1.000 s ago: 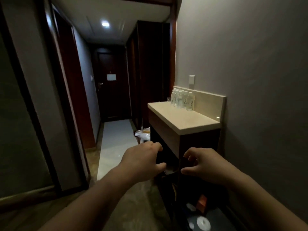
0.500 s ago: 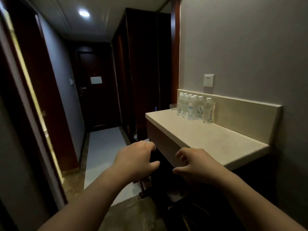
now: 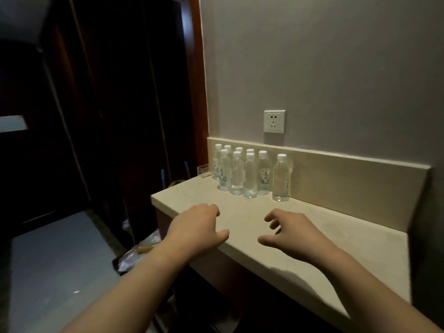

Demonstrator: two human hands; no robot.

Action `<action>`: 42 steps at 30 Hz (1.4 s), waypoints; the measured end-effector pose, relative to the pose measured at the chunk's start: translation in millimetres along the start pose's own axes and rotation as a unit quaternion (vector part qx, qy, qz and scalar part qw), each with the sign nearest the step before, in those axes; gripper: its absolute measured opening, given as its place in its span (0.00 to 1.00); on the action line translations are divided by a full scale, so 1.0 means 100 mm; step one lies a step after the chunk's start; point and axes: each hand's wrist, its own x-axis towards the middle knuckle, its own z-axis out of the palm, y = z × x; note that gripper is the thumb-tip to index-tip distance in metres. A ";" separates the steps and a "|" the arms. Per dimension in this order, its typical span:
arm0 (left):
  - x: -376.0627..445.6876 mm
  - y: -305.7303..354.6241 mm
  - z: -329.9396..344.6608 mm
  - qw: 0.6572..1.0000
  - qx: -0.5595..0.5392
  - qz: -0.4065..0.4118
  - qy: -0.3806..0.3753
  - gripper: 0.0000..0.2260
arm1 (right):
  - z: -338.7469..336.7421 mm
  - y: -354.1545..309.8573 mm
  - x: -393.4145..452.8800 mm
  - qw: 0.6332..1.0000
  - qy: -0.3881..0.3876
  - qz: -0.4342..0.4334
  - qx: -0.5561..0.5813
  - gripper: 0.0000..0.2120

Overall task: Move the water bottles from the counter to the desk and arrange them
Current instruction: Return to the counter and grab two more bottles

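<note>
1. Hands first, nearest the viewer. Left hand (image 3: 197, 227) hangs over the front edge of the counter (image 3: 312, 239), fingers loosely curled, thumb out, nothing in it. Right hand (image 3: 295, 234) is just beside it over the counter top, fingers spread and apart, also empty. Neither touches a bottle.

2. Counter: pale stone slab, bare between the hands and the bottles, with a low backsplash (image 3: 348, 171) along its far edge.

3. Water bottles (image 3: 242, 174): small clear plastic bottles with white caps, upright at the far left of the counter against the backsplash. Most stand packed close, in about two rows. The exact count is unclear, as the back row is partly hidden. One single bottle (image 3: 280, 179) stands a little apart at the right end of the group. No desk in view, so all bottles are untransferred.

4. Handling, judged: bottles look full and sealed, so moderately weighty for their size. Thin walls will likely give under a hard squeeze; smooth sides may slip. Best hold is around the mid-body or just under the shoulder, not by the cap. The single bottle offers the easiest first grab; reaching into the tight cluster risks knocking neighbours over.

5. Beyond the counter: wall socket (image 3: 274, 121) above the backsplash; small clear holder (image 3: 204, 169) at the counter's far left corner.
</note>
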 end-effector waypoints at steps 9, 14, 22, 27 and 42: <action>2.23 -0.52 0.67 0.998 -0.055 0.013 0.019 0.23 | 0.18 0.30 2.07 0.994 0.069 0.081 0.034 0.34; 3.11 -0.57 0.90 0.995 -0.098 0.024 0.024 0.27 | 0.19 0.42 2.86 0.986 0.115 0.102 0.069 0.38; 3.86 -0.63 1.21 0.992 -0.117 0.053 0.017 0.34 | 0.34 0.48 3.43 0.979 0.142 0.132 0.061 0.39; 3.91 -0.68 1.32 0.987 -0.110 0.113 0.042 0.34 | 0.51 0.37 3.49 0.966 0.195 0.157 0.060 0.37; 3.86 -0.65 1.24 0.900 -0.266 0.345 0.024 0.28 | 0.55 -0.11 2.84 0.880 0.352 0.314 0.060 0.31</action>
